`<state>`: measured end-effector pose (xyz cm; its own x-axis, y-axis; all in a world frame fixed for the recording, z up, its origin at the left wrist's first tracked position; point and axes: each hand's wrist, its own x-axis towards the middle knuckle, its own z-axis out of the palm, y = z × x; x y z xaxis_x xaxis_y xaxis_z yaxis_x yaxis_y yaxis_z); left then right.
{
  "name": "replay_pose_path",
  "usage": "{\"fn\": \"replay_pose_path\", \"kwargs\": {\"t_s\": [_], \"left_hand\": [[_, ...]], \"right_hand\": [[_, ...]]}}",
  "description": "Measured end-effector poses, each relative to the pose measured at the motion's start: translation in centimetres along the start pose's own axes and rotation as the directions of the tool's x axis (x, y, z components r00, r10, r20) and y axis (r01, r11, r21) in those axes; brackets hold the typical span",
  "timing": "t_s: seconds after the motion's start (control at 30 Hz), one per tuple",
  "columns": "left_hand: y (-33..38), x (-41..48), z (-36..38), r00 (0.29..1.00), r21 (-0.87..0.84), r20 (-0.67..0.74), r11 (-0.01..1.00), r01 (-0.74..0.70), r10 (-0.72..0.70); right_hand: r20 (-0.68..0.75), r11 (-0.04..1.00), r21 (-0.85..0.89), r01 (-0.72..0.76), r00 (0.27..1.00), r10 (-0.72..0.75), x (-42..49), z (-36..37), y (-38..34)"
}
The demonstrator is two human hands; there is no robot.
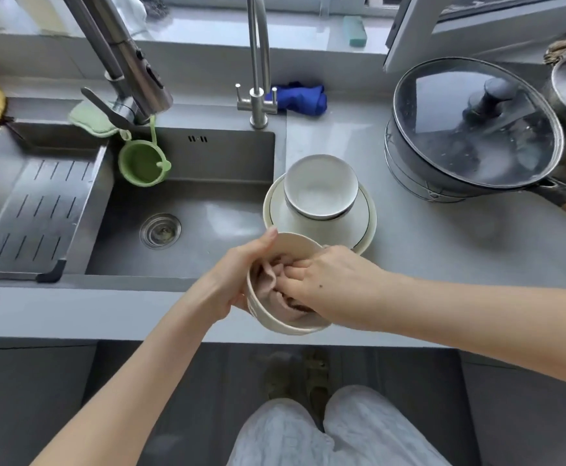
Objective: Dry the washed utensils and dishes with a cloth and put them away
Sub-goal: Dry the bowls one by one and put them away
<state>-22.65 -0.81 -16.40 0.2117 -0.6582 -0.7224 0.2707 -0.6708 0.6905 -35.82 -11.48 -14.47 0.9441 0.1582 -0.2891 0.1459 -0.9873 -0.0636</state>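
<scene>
My left hand (238, 280) grips the cream bowl (275, 319) by its outer wall, thumb over the far rim. It holds the bowl tipped toward me above the front edge of the tabletop (460, 264), just in front of the plate (369, 227) that carries 1 white bowl (320, 186). My right hand (335, 287) is down inside the held bowl, fingers curled into the bunched pinkish cloth (268, 280) and pressing it against the inner wall. To do this well, I think the left hand should turn the bowl while the right sweeps the cloth round the wall and into the bottom, then over the rim and outside. The surface is probably wet and slick, so a firm left grip matters with the sink (207, 153) so near.
</scene>
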Motion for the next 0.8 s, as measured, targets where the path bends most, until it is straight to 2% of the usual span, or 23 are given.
{"fn": "replay_pose_path", "kwargs": {"t_s": [0.07, 0.13, 0.17, 0.2, 0.27, 0.33, 0.4, 0.53, 0.7, 0.8], "left_hand": [[-0.2, 0.1, 0.1, 0.999, 0.033, -0.044, 0.999, -0.015, 0.016], [0.0, -0.2, -0.1, 0.996, 0.043, -0.055, 0.997, -0.068, 0.070], [0.1, -0.4, -0.4, 0.994, 0.065, -0.027, 0.993, -0.101, 0.103], [0.3, -0.4, -0.5, 0.992, 0.082, 0.000, 0.988, -0.130, 0.130], [0.6, -0.7, -0.7, 0.991, 0.060, 0.018, 0.990, -0.130, 0.129], [0.8, -1.0, -0.7, 0.992, -0.027, 0.050, 0.993, -0.118, 0.119], [0.8, -1.1, -0.8, 0.987, -0.075, 0.088, 0.989, -0.126, 0.133], [1.0, -1.3, -0.8, 0.993, -0.095, 0.045, 0.990, -0.103, 0.107], [1.4, -1.4, 0.2, 0.996, 0.044, -0.022, 0.996, -0.080, 0.081], [1.3, -0.8, 0.5, 0.992, 0.071, -0.097, 0.995, -0.077, 0.084]], "right_hand": [[0.021, 0.991, 0.133, -0.022, 1.000, 0.020, -0.5, -0.3, -0.4], [-0.013, 0.911, 0.404, -0.079, 0.996, 0.092, -1.4, -1.6, -1.0], [-0.101, 0.859, 0.507, -0.074, 0.984, 0.144, -1.9, -2.2, -1.1], [-0.206, 0.852, 0.521, -0.046, 0.962, 0.178, -2.3, -2.3, -1.1], [-0.270, 0.895, 0.446, 0.016, 0.956, 0.118, -2.5, -2.0, -1.0], [-0.216, 0.936, 0.342, 0.083, 0.976, -0.008, -2.1, -1.6, -0.6], [-0.163, 0.939, 0.324, 0.116, 0.984, -0.066, -1.7, -1.5, 0.0], [-0.144, 0.951, 0.289, 0.108, 0.987, -0.068, -1.4, -1.1, 0.4], [-0.030, 0.962, 0.257, 0.087, 0.996, -0.082, -0.8, 0.5, -0.1], [-0.008, 0.985, 0.168, -0.033, 0.999, 0.035, -0.2, 1.1, -0.1]]}}
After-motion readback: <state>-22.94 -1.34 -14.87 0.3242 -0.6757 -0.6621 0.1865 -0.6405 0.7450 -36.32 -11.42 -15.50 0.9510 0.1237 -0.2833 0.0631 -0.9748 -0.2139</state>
